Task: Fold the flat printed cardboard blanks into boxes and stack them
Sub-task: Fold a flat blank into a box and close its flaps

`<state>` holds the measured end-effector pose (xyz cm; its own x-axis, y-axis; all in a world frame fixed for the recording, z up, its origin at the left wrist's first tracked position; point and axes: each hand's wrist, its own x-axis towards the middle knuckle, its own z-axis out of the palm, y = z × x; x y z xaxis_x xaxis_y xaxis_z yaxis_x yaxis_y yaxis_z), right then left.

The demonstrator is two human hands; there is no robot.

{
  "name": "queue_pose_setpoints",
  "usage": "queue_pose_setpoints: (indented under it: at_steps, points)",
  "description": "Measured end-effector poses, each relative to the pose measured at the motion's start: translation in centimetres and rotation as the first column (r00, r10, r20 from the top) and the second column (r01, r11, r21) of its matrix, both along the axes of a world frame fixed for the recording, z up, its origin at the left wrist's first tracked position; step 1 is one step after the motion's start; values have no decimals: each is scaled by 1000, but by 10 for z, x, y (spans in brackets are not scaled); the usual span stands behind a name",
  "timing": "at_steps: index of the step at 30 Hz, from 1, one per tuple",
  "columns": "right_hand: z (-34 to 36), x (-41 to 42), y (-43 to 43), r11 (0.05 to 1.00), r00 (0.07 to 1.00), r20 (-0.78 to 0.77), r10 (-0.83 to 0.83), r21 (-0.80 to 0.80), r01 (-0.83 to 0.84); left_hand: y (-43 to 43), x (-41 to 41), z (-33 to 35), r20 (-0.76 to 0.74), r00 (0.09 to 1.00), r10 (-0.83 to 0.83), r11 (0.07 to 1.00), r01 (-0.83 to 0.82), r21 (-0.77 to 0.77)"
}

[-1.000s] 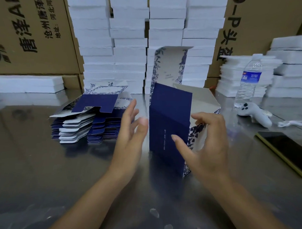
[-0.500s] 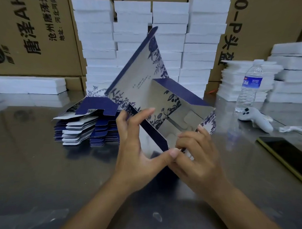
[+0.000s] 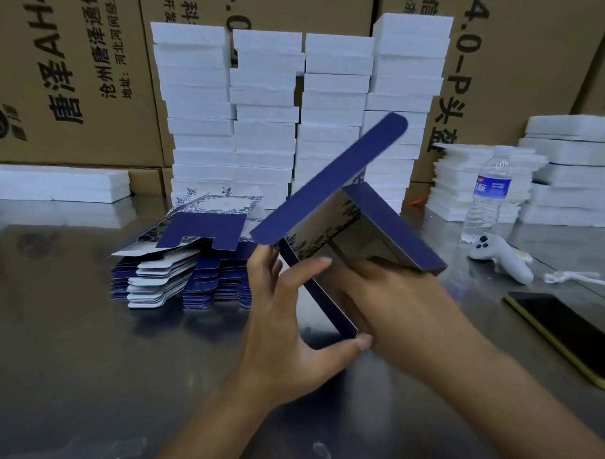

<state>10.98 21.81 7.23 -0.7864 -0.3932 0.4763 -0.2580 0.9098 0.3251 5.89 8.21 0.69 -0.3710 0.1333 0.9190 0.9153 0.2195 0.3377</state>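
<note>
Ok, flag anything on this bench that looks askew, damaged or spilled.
Only small things. The pile of flat blanks is splayed, and its top blank lies crooked. The leftmost white foam stack is staggered, overhanging leftward toward the top. The half-folded box looks undamaged, and nothing is spilled.

At centre we see the half-folded box (image 3: 394, 225), held above the table (image 3: 67, 358) between the left hand (image 3: 284, 331), on its near left edge, and the right hand (image 3: 404, 312), at its right. To its left, on the table, lies the pile of flat blanks (image 3: 176, 259). Behind both stand four foam stacks (image 3: 263, 125), with cartons (image 3: 60, 66) behind them. At right, the bottle (image 3: 487, 198) stands before further foam stacks (image 3: 577, 177); the controller (image 3: 502, 258) lies just in front of it, the phone (image 3: 565, 331) nearer us. A low foam stack (image 3: 56, 183) lies at far left.
</note>
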Motion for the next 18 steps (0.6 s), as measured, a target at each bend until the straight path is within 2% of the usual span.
queue_pose_setpoints:
  at_steps: [1, 4, 6, 8, 14, 18]
  points:
    - [6, -4, -4, 997, 993, 93, -68, 36, 65, 0, 1, 0, 0, 1000, -3, 1000, 3, -3]
    - [10, -29, -12, 976, 948, 240, -206, -15, 216, -1, 3, 0, -26, 1000, 8, 1000, -8, -15]
    - [8, -47, -14, 935, 873, 352, -337, 15, 354, -1, 3, 1, -32, 999, 26, 1000, -27, -14]
    - [4, -59, -15, 897, 793, 427, -434, 118, 427, -2, 2, 2, -40, 998, 50, 999, -50, -3]
    - [-4, -72, -18, 828, 706, 436, -558, 343, 443, -3, -3, 1, -17, 995, 96, 995, -96, 22]
    - [-1, -72, -18, 826, 706, 433, -560, 361, 434, -1, -4, 0, 6, 995, 102, 994, -102, 30]
